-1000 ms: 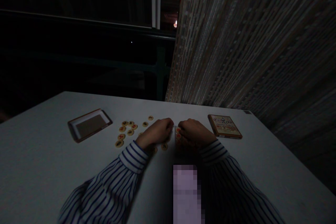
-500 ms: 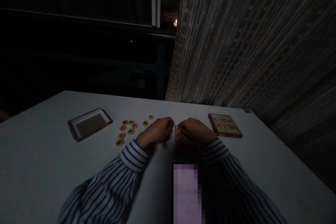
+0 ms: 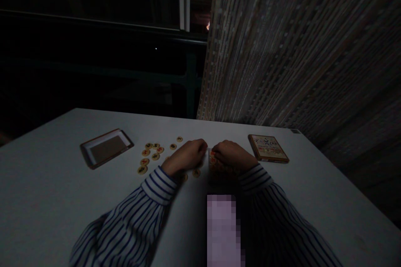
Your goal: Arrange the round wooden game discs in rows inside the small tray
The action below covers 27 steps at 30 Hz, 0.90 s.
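Right hand: we had the right hand (image 3: 236, 156) bent over the packed pieces (image 3: 213, 161), fingertips at their far left end; we could not tell whether it pinched one.
Left hand: we held the left hand (image 3: 189, 156) curled just left of that pack; its fingertips were out of sight, so we could not tell whether it gripped anything.
Packed pieces: these lay around the middle of the tabletop (image 3: 46, 183), nearer its far edge, with red marks on pale discs and a thin pale edge along their left side.
Loose pieces: we saw these loose pieces (image 3: 144, 162) left of and around the left hand, round and yellowish, with red or dark characters.
Tray: the shallow, brown-rimmed tray (image 3: 109, 150) sat toward the far left corner.
Box: the flat, printed box (image 3: 268, 149) lay toward the far right corner.
Hidden: our right hand and deep shadow covered most of the pack; our left wrist partly covered a loose disc; a pixelated patch (image 3: 222, 229) masked the near middle.
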### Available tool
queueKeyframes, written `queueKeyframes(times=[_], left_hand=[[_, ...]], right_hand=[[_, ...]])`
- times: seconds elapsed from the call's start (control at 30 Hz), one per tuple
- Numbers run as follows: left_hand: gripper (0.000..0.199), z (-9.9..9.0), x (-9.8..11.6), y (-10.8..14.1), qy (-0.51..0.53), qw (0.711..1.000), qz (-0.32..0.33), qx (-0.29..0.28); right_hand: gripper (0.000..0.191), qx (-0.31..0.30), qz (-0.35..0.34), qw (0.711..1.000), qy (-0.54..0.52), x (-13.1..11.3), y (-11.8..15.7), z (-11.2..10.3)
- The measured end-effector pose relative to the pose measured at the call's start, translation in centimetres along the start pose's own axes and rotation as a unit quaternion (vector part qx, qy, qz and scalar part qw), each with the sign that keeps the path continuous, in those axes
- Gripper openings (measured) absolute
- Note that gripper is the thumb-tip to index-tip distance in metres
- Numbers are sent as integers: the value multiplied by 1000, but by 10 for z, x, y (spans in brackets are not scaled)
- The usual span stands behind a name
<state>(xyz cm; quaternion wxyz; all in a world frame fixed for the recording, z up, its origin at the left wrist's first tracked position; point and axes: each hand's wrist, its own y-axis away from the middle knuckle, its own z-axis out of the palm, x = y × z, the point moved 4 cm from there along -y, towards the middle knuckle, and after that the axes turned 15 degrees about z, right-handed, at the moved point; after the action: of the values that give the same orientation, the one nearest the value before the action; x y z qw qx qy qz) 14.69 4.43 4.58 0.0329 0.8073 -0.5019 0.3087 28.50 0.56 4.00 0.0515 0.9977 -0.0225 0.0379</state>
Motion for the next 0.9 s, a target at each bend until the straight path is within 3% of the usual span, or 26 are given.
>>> queueKeyframes(times=[0.9], left_hand=[[20, 0, 0, 0, -8, 1000, -4, -1]], right_hand=[[27, -12, 2, 1000, 0, 1, 0, 1]])
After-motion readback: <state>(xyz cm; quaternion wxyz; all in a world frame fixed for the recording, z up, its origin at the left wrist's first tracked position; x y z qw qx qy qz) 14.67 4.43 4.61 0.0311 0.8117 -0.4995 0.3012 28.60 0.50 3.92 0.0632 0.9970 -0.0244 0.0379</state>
